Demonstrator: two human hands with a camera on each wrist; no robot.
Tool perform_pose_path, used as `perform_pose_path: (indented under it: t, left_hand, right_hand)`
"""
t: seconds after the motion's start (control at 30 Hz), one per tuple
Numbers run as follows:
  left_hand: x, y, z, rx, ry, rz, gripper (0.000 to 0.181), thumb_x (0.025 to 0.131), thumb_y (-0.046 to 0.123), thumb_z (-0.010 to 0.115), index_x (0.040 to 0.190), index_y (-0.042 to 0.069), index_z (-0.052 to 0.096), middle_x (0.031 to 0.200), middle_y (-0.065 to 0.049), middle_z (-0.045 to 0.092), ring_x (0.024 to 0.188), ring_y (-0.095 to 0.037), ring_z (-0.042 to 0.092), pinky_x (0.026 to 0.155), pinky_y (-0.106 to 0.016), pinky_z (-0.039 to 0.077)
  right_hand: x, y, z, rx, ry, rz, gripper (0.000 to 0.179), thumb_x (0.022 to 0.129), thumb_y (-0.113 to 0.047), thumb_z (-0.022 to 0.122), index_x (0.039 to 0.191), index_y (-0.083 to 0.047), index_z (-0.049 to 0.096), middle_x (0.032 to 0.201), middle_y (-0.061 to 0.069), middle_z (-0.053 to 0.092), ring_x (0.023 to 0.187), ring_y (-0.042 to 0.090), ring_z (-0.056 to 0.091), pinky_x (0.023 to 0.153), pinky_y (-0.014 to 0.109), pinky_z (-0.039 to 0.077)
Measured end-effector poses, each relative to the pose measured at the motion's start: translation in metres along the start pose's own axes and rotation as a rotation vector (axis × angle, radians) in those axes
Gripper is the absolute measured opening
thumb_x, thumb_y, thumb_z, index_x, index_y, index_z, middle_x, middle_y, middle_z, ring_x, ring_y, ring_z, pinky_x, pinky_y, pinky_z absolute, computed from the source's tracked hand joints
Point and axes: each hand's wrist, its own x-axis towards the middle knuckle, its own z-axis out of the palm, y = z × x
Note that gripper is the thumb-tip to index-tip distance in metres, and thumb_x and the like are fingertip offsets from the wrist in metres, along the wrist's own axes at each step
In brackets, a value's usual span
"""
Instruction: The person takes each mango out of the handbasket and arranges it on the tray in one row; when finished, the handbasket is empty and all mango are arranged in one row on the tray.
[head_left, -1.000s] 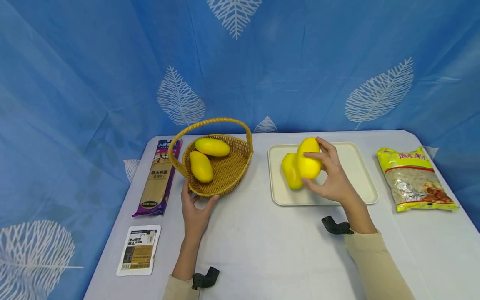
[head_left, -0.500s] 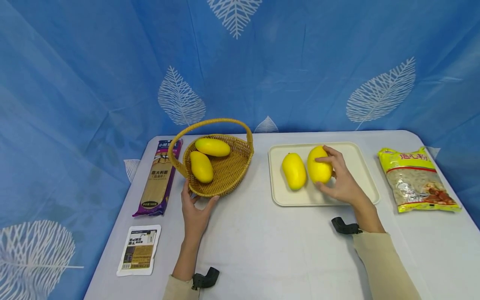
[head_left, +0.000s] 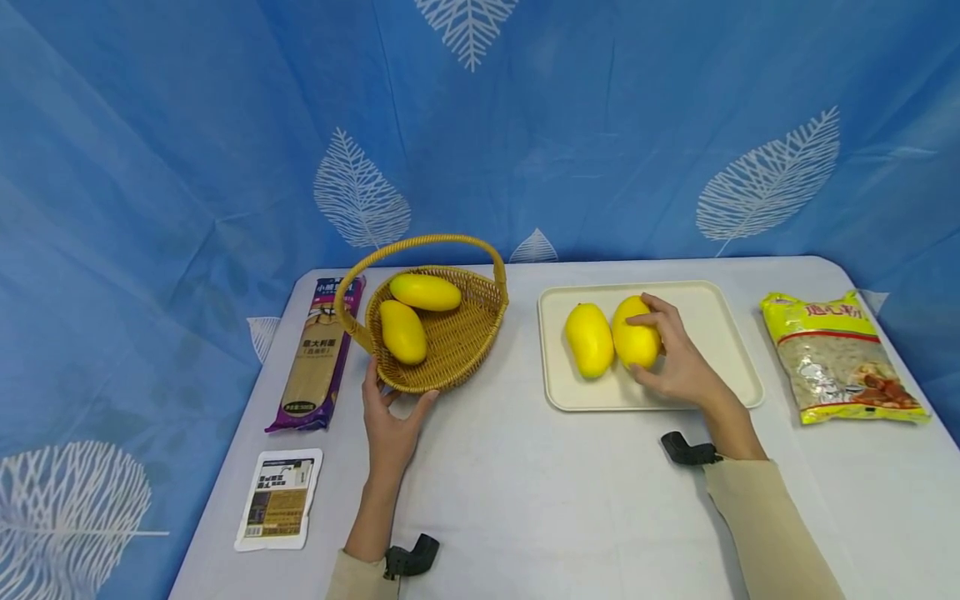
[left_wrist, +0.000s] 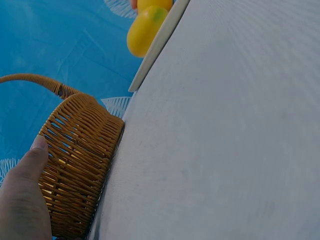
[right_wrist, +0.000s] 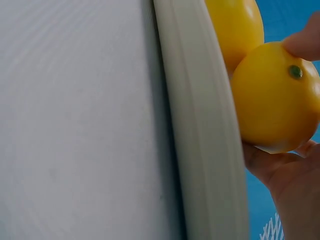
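Observation:
My right hand grips a yellow mango, thumb on the near side and fingers on the far side. This mango is at the cream tray, against a second mango on its left. The right wrist view shows the held mango's green stem spot. My left hand holds the near end of a wicker basket. Its thumb presses the rim in the left wrist view; some fingers are hidden. Inside the basket lie two mangoes, one greenish-yellow and one yellow.
Left of the basket lies a purple pack of noodles. Nearer stands a flat white packet. A yellow-edged pasta bag lies right of the tray. The basket's tall handle arches above it. Blue cloth hangs behind the table.
My right hand has moved right and down with its mango from above the other one, then slightly left against it. My left hand and the basket have stayed still.

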Motion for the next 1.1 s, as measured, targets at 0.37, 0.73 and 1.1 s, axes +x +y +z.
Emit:
perform_pose_path:
  t: [0.37,0.73,1.1]
  left_hand:
    - [0.0010,0.0001,0.0001,-0.002,-0.002,0.006,0.097,0.081,0.009,0.080,0.154,-0.001,0.016,0.155,-0.026,0.024,0.134,-0.043,0.037,0.101,-0.057,0.041]
    - [0.0003,0.0004,-0.0006,-0.001,-0.003,-0.001,0.097,0.082,0.009,0.079,0.154,-0.001,0.016,0.155,-0.026,0.025,0.134,-0.043,0.037,0.101,-0.057,0.041]
    - [-0.0002,-0.0007,-0.0003,-0.011,-0.001,0.008,0.097,0.082,0.009,0.080,0.154,-0.001,0.016,0.154,-0.027,0.026,0.133,-0.043,0.038,0.101,-0.057,0.042]
  right_hand:
    - [0.0023,-0.0013,0.0040,-0.015,-0.025,0.021,0.063,0.072,0.003,0.075,0.128,0.001,0.045,0.157,0.025,0.015,0.140,0.051,0.025,0.088,0.063,0.047]
    - [0.0000,0.0011,0.0064,-0.032,-0.022,0.014,0.085,0.068,-0.001,0.079,0.143,-0.006,0.040,0.155,0.030,0.016,0.141,0.052,0.021,0.103,0.076,0.026]
    - [-0.0045,0.0028,0.0063,-0.080,-0.055,0.059,0.089,0.070,-0.005,0.080,0.147,-0.007,0.036,0.157,0.028,0.011,0.142,0.053,0.018,0.103,0.076,0.026]
